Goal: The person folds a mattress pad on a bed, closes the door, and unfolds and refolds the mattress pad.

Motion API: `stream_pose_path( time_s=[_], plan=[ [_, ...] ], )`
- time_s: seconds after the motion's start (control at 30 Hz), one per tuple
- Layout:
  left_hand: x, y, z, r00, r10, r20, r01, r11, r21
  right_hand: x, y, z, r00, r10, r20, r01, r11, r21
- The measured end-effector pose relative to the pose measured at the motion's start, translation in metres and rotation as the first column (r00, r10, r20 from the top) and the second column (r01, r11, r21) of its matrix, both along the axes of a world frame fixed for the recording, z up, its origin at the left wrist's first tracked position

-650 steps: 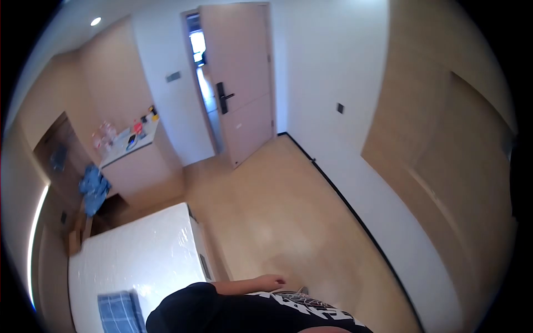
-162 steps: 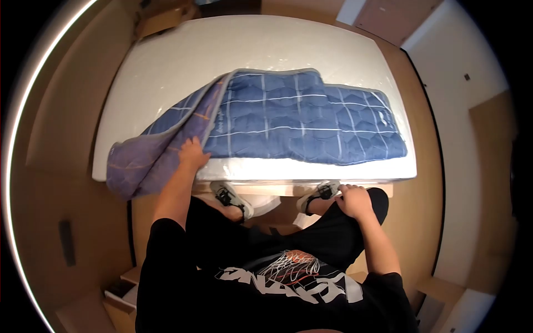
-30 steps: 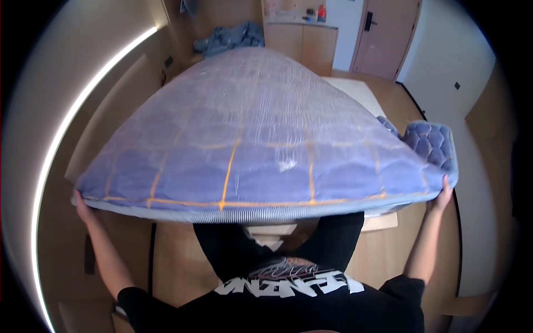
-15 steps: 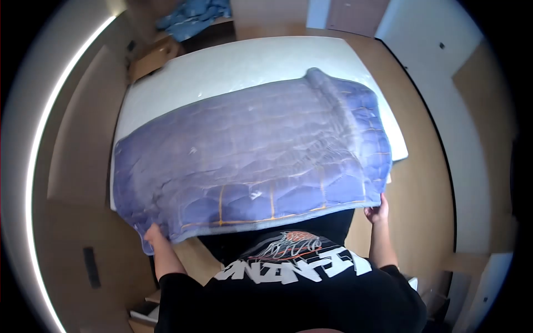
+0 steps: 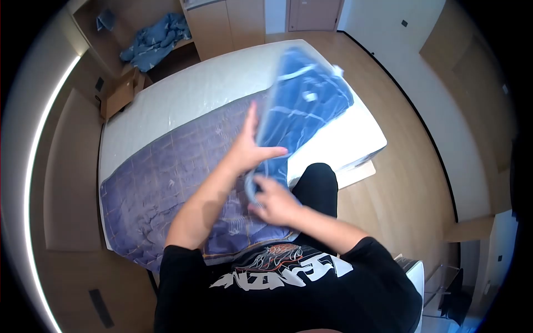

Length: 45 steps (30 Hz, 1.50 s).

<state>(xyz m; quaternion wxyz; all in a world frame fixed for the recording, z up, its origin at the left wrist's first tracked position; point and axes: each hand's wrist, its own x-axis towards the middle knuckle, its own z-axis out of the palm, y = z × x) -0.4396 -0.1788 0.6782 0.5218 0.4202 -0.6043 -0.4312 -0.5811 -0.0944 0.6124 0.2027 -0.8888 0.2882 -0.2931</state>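
A quilted pad lies across the white mattress (image 5: 222,69), its purple side (image 5: 166,188) up over the left and middle. Its right end is folded over and shows the blue checked side (image 5: 305,94), blurred by motion. My left hand (image 5: 252,147) is at the fold's left edge, thumb and fingers spread apart. Lower down, my right hand (image 5: 275,202) has its fingers curled at the pad's pale border, near the front edge of the bed.
An open cardboard box (image 5: 119,100) stands beyond the bed's far left corner. Crumpled blue cloth (image 5: 158,41) lies on a shelf beside a wooden cabinet (image 5: 216,28). A door (image 5: 313,14) is at the back; wooden floor (image 5: 405,183) runs along the right.
The pad's right end has been folded over to the left, turning its blue side up. My left hand has left the near left corner and moved to the fold; my right hand has moved left.
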Motion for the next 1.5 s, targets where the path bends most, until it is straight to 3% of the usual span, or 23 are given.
stream_pose_path(
  time_s=[0.1, 0.13, 0.2, 0.27, 0.33, 0.4, 0.47, 0.53, 0.57, 0.7, 0.8, 0.87, 0.9, 0.97, 1.0, 1.03, 1.13, 1.17, 1.2, 1.27, 1.33, 1.4, 1.5],
  plan=[
    [-0.024, 0.009, -0.042, 0.977, 0.049, 0.209, -0.035, 0.997, -0.07, -0.017, 0.018, 0.01, 0.95, 0.31, -0.018, -0.295, 0.919, 0.261],
    [-0.026, 0.023, -0.049, 0.9, 0.069, 0.431, 0.047, 0.966, -0.253, -0.034, 0.009, 0.028, 0.931, 0.365, 0.02, -0.339, 0.844, 0.415],
    [-0.038, 0.055, -0.049, 0.531, -0.245, 0.811, 0.34, 0.938, 0.061, -0.072, -0.026, 0.056, 0.912, 0.144, 0.385, -0.234, 0.952, 0.198],
    [-0.056, 0.09, -0.083, 0.388, -0.239, 0.89, 0.696, 0.709, -0.113, -0.105, -0.079, 0.077, 0.852, -0.213, 0.478, 0.02, 0.926, 0.376],
    [-0.072, 0.115, -0.092, 0.429, -0.206, 0.879, 0.776, 0.582, -0.242, -0.114, -0.146, 0.095, 0.891, -0.432, 0.139, 0.327, 0.825, 0.462],
    [-0.079, 0.126, -0.093, 0.463, -0.25, 0.85, 0.78, 0.57, -0.258, -0.118, -0.203, 0.061, 0.743, -0.59, -0.315, 0.666, 0.697, 0.267],
    [-0.076, 0.128, -0.1, 0.481, -0.264, 0.836, 0.752, 0.615, -0.238, -0.123, -0.235, 0.0, 0.43, -0.571, -0.699, 0.835, 0.547, 0.067],
    [-0.068, 0.132, -0.101, 0.487, -0.275, 0.829, 0.715, 0.67, -0.198, -0.164, -0.272, -0.105, 0.432, -0.41, -0.803, 0.87, 0.423, 0.253],
    [-0.063, 0.136, -0.102, 0.487, -0.28, 0.827, 0.696, 0.696, -0.174, -0.184, -0.289, -0.155, 0.431, -0.319, -0.844, 0.882, 0.345, 0.32],
    [-0.046, 0.142, -0.103, 0.447, -0.299, 0.843, 0.657, 0.749, -0.083, -0.206, -0.248, -0.146, 0.359, -0.418, -0.834, 0.93, 0.238, 0.281],
    [-0.035, 0.144, -0.112, 0.565, -0.263, 0.782, 0.616, 0.765, -0.188, -0.228, -0.234, -0.155, 0.378, -0.498, -0.781, 0.926, 0.193, 0.326],
    [-0.038, 0.143, -0.088, 0.43, -0.533, 0.728, 0.474, 0.82, 0.32, -0.24, -0.226, -0.169, 0.397, -0.543, -0.74, 0.913, 0.147, 0.382],
    [-0.037, 0.146, -0.112, 0.603, -0.494, 0.626, 0.421, 0.864, 0.276, -0.246, -0.224, -0.179, 0.407, -0.568, -0.716, 0.9, 0.114, 0.421],
    [-0.042, 0.145, -0.084, 0.482, -0.503, 0.717, 0.28, 0.864, 0.418, -0.254, -0.233, -0.186, 0.427, -0.645, -0.634, 0.848, 0.043, 0.528],
    [-0.042, 0.145, -0.104, 0.558, -0.36, 0.748, 0.287, 0.929, 0.234, -0.257, -0.243, -0.186, 0.436, -0.691, -0.576, 0.81, 0.022, 0.587],
    [-0.04, 0.149, -0.126, 0.63, -0.225, 0.744, 0.28, 0.958, 0.053, -0.261, -0.264, -0.186, 0.452, -0.756, -0.474, 0.757, 0.043, 0.652],
    [-0.015, 0.128, -0.098, 0.713, -0.115, 0.692, -0.01, 0.985, 0.174, -0.237, -0.344, -0.134, 0.593, -0.803, -0.059, 0.568, 0.366, 0.737],
    [0.005, 0.116, -0.1, 0.769, -0.025, 0.639, -0.109, 0.979, 0.17, -0.18, -0.3, -0.011, 0.681, -0.732, 0.0, 0.583, 0.543, 0.605],
    [0.023, 0.103, -0.091, 0.796, 0.05, 0.604, -0.247, 0.937, 0.247, -0.16, -0.307, 0.025, 0.816, -0.555, 0.164, 0.329, 0.678, 0.658],
    [0.082, 0.067, -0.135, 0.896, 0.303, 0.325, -0.324, 0.946, 0.008, -0.121, -0.259, 0.118, 0.958, -0.231, 0.169, 0.125, 0.87, 0.477],
    [0.122, 0.054, -0.086, 0.961, 0.275, 0.03, -0.272, 0.959, -0.074, -0.108, -0.193, 0.191, 0.993, 0.017, 0.115, -0.056, 0.938, 0.342],
    [0.172, 0.028, -0.069, 0.949, 0.303, 0.087, -0.257, 0.904, -0.342, -0.124, -0.136, 0.229, 0.989, 0.148, 0.002, -0.144, 0.96, 0.241],
    [0.177, 0.023, 0.001, 0.885, 0.39, 0.256, -0.253, 0.863, -0.438, -0.164, -0.061, 0.258, 0.963, 0.217, -0.16, -0.198, 0.972, 0.124]
  ],
)
